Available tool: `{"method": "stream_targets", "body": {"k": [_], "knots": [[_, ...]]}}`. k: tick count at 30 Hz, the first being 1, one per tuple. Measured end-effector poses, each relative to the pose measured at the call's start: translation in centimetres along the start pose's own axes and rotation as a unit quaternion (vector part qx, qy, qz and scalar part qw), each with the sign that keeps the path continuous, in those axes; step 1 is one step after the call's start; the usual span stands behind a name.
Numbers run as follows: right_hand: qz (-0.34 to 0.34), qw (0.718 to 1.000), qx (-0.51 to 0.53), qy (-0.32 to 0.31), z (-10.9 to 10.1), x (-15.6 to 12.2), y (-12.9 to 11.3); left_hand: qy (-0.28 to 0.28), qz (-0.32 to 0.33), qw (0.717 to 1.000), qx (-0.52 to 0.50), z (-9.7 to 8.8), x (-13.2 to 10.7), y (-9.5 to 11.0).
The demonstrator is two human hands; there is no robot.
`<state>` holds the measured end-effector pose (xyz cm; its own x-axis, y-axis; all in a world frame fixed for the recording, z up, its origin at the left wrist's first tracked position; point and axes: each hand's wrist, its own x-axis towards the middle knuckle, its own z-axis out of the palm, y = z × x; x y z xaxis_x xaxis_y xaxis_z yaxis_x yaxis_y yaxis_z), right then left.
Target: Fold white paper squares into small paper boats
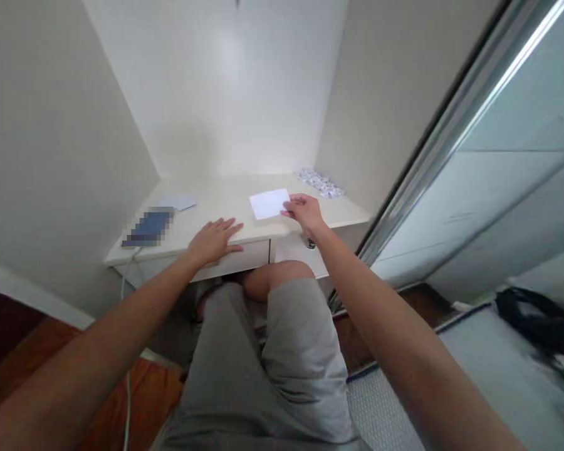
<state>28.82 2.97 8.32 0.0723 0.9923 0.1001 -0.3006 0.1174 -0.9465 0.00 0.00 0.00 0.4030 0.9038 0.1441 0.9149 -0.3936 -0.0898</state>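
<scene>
My right hand (pixel 305 214) pinches the right edge of a white sheet of paper (pixel 269 203), holding it just above the cream desk (pixel 216 200). My left hand (pixel 214 240) lies flat on the desk's front edge with the fingers stretched out, empty, about a hand's width left of the paper.
A dark blue flat object (pixel 148 228) and a pale sheet (pixel 179 202) lie at the desk's left. A pile of small white packets (pixel 320 183) sits at the back right corner. Drawers (pixel 244 257) sit below the desktop, my knee under them. A sliding glass door (pixel 474 156) stands right.
</scene>
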Motion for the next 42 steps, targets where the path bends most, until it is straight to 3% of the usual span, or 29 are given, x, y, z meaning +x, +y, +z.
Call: {"method": "stream_targets", "body": {"k": [7,10,15,20,25,29,32,37,42], "knots": [[0.007,0.999,0.036,-0.019,2.5,1.3,-0.5,0.001,-0.087,0.996,-0.006,-0.8,-2.8,-1.3],[0.018,0.998,0.066,-0.017,2.5,1.3,-0.9,0.008,-0.108,0.994,0.0,-1.0,-4.5,-2.4],[0.041,0.994,0.097,-0.012,-0.5,0.6,-1.9,0.029,-0.135,0.99,0.0,-1.0,-6.2,-3.7],[0.061,0.993,0.099,0.01,-4.4,0.2,-2.3,0.052,-0.145,0.988,-0.016,-1.2,-6.4,-3.4],[0.075,0.993,0.083,0.022,-4.9,1.2,-1.0,0.051,-0.155,0.985,-0.055,-1.3,-6.4,-3.2],[0.084,0.995,0.062,0.0,-2.5,3.0,0.9,0.056,-0.16,0.978,-0.12,-1.5,-3.9,-4.0],[0.087,0.995,0.038,-0.025,0.0,5.1,2.4,0.082,-0.147,0.965,-0.2,-1.2,0.3,-4.5],[0.085,0.994,-0.006,-0.068,3.7,9.5,5.0,0.175,-0.146,0.928,-0.294,0.1,7.4,-4.2],[0.091,0.988,-0.029,-0.118,5.9,13.7,7.9,0.213,-0.065,0.915,-0.336,0.8,9.7,-4.2]]}}
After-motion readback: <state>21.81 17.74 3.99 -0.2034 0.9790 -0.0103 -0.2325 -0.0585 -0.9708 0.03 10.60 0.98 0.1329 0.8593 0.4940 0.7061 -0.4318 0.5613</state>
